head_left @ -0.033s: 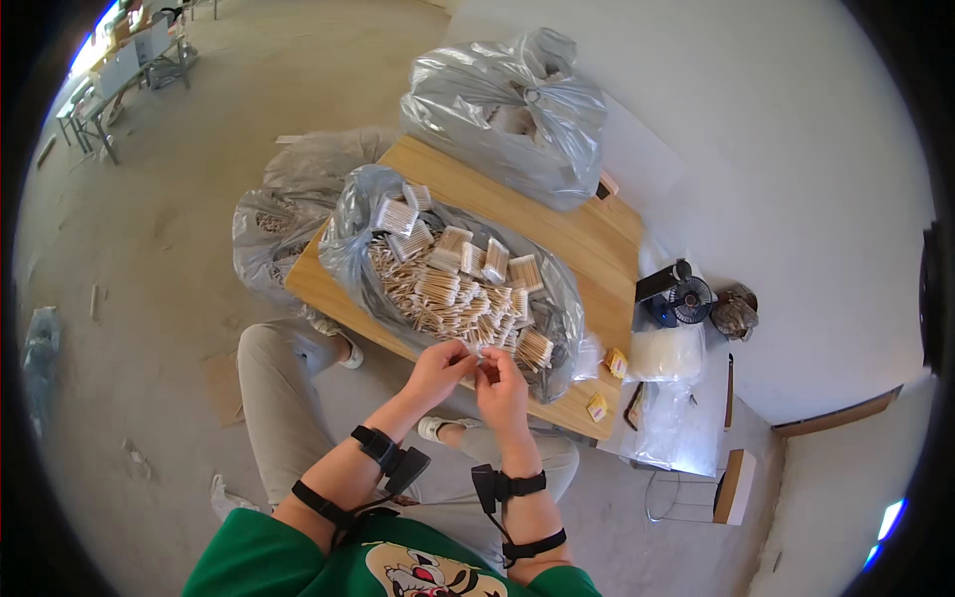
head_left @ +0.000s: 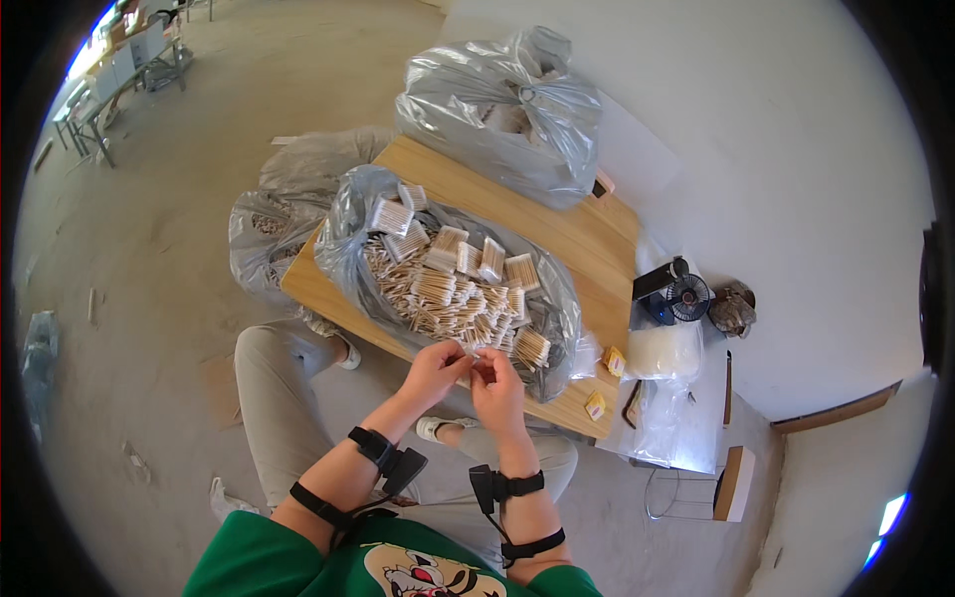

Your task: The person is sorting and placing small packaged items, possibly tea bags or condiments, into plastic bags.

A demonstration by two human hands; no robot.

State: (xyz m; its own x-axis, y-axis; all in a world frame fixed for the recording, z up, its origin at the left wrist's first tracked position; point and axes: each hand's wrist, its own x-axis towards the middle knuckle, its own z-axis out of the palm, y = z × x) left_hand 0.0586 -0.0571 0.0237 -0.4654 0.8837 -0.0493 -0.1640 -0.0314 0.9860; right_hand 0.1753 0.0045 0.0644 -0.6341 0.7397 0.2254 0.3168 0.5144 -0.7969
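Observation:
My left hand and my right hand meet at the near edge of a large open grey plastic bag. The fingers of both are pinched together, fingertips almost touching. A small pale, see-through bit shows between them, too small to name. Just beyond my hands, a heap of loose cotton swabs fills the bag. Several clear packets of cotton swabs lie on top of the heap, mostly at its far side. A bundle of swabs rests at the right end, close to my right hand.
The bag lies on a wooden table. A bulging grey bag stands at its far end; more filled bags sit on the floor at left. Small yellow boxes, a black fan and clear plastic bags are at right.

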